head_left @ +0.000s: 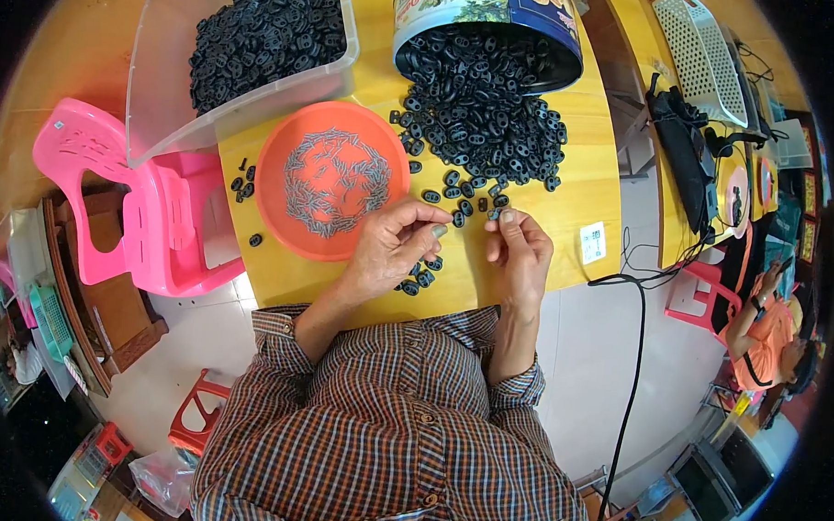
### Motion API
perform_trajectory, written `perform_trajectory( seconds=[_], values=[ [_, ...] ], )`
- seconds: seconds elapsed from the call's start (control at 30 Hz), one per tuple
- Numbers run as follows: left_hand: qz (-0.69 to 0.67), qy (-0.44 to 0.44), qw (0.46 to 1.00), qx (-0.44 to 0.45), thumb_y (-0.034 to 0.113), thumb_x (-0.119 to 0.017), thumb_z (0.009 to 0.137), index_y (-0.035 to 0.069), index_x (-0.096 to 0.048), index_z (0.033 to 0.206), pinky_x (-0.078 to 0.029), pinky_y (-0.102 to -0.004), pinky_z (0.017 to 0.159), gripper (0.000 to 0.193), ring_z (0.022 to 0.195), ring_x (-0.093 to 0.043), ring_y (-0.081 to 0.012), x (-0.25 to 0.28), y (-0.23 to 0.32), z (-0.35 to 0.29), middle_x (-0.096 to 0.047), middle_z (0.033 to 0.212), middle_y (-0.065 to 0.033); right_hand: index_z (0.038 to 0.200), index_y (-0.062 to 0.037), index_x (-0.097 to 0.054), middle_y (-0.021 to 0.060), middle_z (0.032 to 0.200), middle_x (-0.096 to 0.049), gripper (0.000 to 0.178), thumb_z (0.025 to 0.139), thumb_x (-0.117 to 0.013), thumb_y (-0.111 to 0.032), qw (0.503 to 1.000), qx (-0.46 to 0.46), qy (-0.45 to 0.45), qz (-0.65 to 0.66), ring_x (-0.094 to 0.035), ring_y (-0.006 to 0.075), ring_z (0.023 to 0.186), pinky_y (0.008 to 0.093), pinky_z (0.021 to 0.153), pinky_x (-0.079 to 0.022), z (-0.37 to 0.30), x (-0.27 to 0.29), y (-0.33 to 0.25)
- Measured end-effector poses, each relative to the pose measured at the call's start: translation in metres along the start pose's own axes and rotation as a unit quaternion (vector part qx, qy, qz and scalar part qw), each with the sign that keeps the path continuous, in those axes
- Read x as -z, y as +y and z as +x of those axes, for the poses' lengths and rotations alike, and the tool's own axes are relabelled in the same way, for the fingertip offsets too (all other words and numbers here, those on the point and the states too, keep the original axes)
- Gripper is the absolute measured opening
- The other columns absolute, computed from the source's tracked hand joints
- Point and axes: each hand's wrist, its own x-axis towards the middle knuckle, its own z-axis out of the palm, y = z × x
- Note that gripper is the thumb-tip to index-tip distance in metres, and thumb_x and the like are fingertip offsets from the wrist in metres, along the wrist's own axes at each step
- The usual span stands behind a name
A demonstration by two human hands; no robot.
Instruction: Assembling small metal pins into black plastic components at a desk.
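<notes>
My left hand (392, 248) is closed in a pinch in front of the orange plate (273, 221); whatever lies between thumb and forefinger is too small to make out. Many small grey metal pins or screws (333, 179) are spread on that plate, mostly in a ring. To the right, my right hand (523, 255) pinches a small black plastic piece (495, 213) at its fingertips. A heap of similar black oval pieces with two holes (491, 125) spills from a tipped round tin (550, 8). Several more pieces (418, 281) lie beside my left hand, partly covered by it.
A clear plastic bin (349, 56) of black pieces stands at the far left of the yellow table (580, 188). A white label (593, 244) lies near its right edge. A pink chair (152, 219) stands left; a black cable (636, 351) hangs right. Another person (768, 323) sits far right.
</notes>
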Motion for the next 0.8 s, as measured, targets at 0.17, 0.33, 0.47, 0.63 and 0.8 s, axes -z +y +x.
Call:
perform_trajectory(
  seconds=[0.17, 0.33, 0.47, 0.63, 0.8],
  values=[
    [0.015, 0.003, 1.0, -0.007, 0.003, -0.056, 0.09, -0.001, -0.062, 0.101, -0.05, -0.0201, 0.058, 0.013, 0.061, -0.059, -0.0056, -0.001, 0.0, 0.0, -0.061, 0.074, -0.0014, 0.091, 0.0004, -0.058, 0.0088, 0.082, -0.065, 0.015, 0.093, -0.055, -0.014, 0.993, -0.059, -0.062, 0.079, -0.046, 0.0062, 0.051, 0.019, 0.047, -0.038, -0.002, 0.004, -0.005],
    [-0.005, -0.019, 1.0, 0.018, 0.004, -0.058, 0.089, -0.001, -0.064, 0.102, -0.049, -0.0197, 0.055, 0.015, 0.06, -0.058, -0.0054, -0.007, 0.002, 0.001, -0.062, 0.073, -0.0012, 0.089, -0.0009, -0.057, 0.0063, 0.08, -0.064, 0.014, 0.092, -0.057, -0.015, 0.995, -0.029, -0.09, -0.007, -0.047, 0.0053, 0.053, 0.0179, 0.049, -0.039, -0.01, -0.003, -0.003],
    [0.001, -0.012, 1.0, 0.017, 0.004, -0.059, 0.089, -0.001, -0.064, 0.101, -0.049, -0.0191, 0.052, 0.015, 0.059, -0.058, -0.0048, -0.009, 0.004, 0.002, -0.062, 0.071, -0.0016, 0.089, 0.0005, -0.056, 0.0042, 0.078, -0.061, 0.014, 0.091, -0.058, -0.013, 0.987, 0.004, -0.132, -0.091, -0.047, 0.0053, 0.055, 0.0189, 0.05, -0.04, -0.019, -0.009, -0.007],
    [0.006, -0.034, 0.999, 0.036, 0.005, -0.06, 0.088, -0.002, -0.064, 0.101, -0.05, -0.019, 0.052, 0.015, 0.057, -0.058, -0.005, -0.005, -0.003, 0.002, -0.062, 0.071, -0.0013, 0.088, 0.0013, -0.057, 0.0007, 0.07, -0.057, 0.013, 0.091, -0.058, -0.011, 0.977, 0.046, -0.135, -0.157, -0.048, 0.0041, 0.055, 0.0188, 0.049, -0.04, -0.023, -0.009, -0.005],
    [-0.015, -0.057, 0.995, 0.074, 0.007, -0.06, 0.088, -0.002, -0.063, 0.1, -0.051, -0.0193, 0.052, 0.015, 0.058, -0.058, -0.0051, -0.004, 0.002, 0.001, -0.062, 0.072, -0.0013, 0.087, 0.0011, -0.057, -0.0014, 0.065, -0.055, 0.012, 0.091, -0.058, -0.01, 0.973, 0.074, -0.136, -0.172, -0.047, 0.0039, 0.053, 0.0185, 0.048, -0.04, -0.025, -0.008, -0.004]
  ],
)
